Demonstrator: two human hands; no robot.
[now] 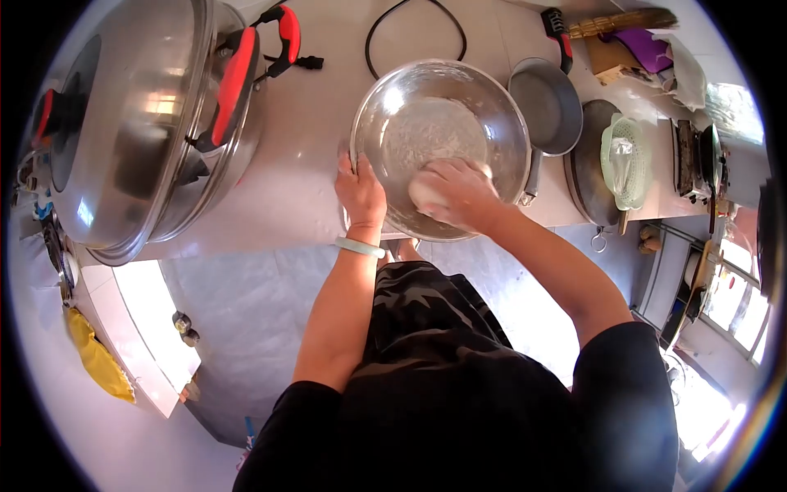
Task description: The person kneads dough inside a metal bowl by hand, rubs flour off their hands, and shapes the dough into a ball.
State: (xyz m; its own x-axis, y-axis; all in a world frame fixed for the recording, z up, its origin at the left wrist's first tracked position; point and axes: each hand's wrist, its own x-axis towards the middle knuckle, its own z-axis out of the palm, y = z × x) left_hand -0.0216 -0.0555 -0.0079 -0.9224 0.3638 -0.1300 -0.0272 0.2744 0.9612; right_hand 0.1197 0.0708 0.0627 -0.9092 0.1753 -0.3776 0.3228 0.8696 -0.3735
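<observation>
A large shiny metal bowl [502, 107] sits at the counter's front edge, its inner wall and bottom smeared with white flour. My left hand [361, 193], a pale bangle at its wrist, grips the bowl's left rim. Inside the bowl, toward the near side, my right hand [461, 195] presses on a pale lump of dough [421, 192] with its fingers curled over it. The hand hides much of the dough, and its fingers are slightly blurred.
Left on the counter [303, 164] stands a big lidded steel pot [123, 123] with red-and-black handles. A black cable [367, 41] loops behind the bowl. To the right are a grey saucepan [545, 107], a round dark lid or pan [584, 168] and a green basket [611, 160].
</observation>
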